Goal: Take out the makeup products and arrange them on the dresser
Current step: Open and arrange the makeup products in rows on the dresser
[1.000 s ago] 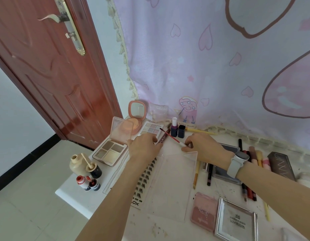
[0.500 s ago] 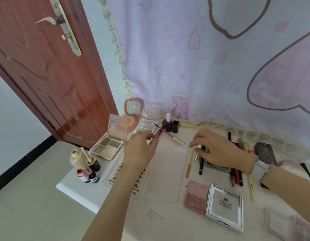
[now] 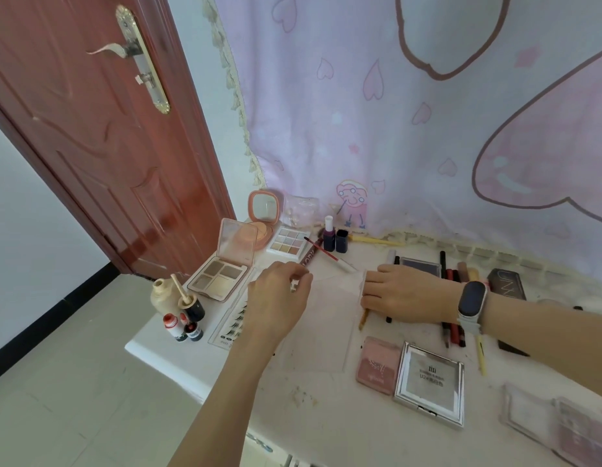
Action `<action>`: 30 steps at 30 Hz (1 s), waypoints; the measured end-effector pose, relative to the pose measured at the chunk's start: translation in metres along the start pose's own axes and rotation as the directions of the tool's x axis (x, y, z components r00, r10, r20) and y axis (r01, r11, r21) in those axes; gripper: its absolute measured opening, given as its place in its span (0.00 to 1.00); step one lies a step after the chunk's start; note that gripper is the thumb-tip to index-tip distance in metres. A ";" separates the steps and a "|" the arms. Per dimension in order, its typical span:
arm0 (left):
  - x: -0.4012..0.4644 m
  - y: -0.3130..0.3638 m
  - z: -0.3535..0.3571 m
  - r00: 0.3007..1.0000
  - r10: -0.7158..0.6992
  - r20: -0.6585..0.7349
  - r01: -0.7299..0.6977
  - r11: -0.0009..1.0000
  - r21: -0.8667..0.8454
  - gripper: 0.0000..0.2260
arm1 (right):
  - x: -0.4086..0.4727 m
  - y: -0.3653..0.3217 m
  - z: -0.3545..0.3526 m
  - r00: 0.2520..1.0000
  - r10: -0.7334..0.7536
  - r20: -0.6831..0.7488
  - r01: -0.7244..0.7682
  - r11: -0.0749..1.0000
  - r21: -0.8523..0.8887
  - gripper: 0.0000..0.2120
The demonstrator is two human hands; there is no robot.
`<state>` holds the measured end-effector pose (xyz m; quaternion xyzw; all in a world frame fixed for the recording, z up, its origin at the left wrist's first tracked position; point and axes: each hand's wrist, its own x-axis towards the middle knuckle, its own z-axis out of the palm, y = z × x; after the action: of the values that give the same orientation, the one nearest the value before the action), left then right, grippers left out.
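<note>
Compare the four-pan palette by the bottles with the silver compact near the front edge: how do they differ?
The four-pan palette lies open, its clear pinkish lid raised and four neutral shades exposed; the silver compact lies shut, so its contents are hidden. The palette's frame is pale pink plastic; the compact's is mirrored silver with a printed label. The palette sits left of the left hand; the compact lies below the right hand. Both are squarish and rest on the dresser.

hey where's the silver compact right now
The silver compact lies shut on the near part of the dresser, just right of the pink compact and below the right hand.
</note>
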<state>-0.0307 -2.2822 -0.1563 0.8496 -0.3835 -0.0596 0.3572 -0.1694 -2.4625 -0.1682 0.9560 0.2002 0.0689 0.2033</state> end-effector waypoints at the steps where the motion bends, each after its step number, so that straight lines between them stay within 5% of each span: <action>1: 0.003 0.001 0.001 1.000 0.005 0.013 -0.005 1.000 0.009 0.08 | 0.000 0.002 0.000 0.999 -0.040 -0.014 0.039 0.999 -0.029 0.05; 5: 0.015 0.004 0.003 0.997 0.046 0.063 -0.048 0.999 0.026 0.10 | -0.005 0.010 -0.001 0.993 -0.058 -0.103 0.050 0.996 -0.076 0.04; 12: 0.027 0.007 0.012 0.927 0.195 0.321 -0.176 0.980 -0.089 0.18 | -0.028 0.028 -0.012 0.880 0.377 -0.290 -0.347 0.926 0.150 0.08; 16: 0.023 0.012 0.020 0.893 0.216 0.395 -0.179 0.975 -0.128 0.26 | -0.007 0.048 -0.010 0.755 0.644 -0.121 -0.613 0.760 0.217 0.06; 24: 0.020 0.025 0.026 0.843 0.258 0.472 -0.302 0.953 0.018 0.27 | 0.045 0.064 0.033 0.594 0.795 0.119 -0.804 0.589 0.082 0.11; 30: 0.020 0.025 0.034 0.827 0.284 0.486 -0.350 0.936 0.048 0.28 | 0.027 0.059 0.037 0.641 0.765 0.062 -0.759 0.620 0.201 0.12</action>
<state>-0.0447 -2.3261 -0.1616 0.7559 -0.5976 -0.1779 0.1996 -0.1159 -2.5138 -0.1763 0.9651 -0.2145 0.1412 0.0507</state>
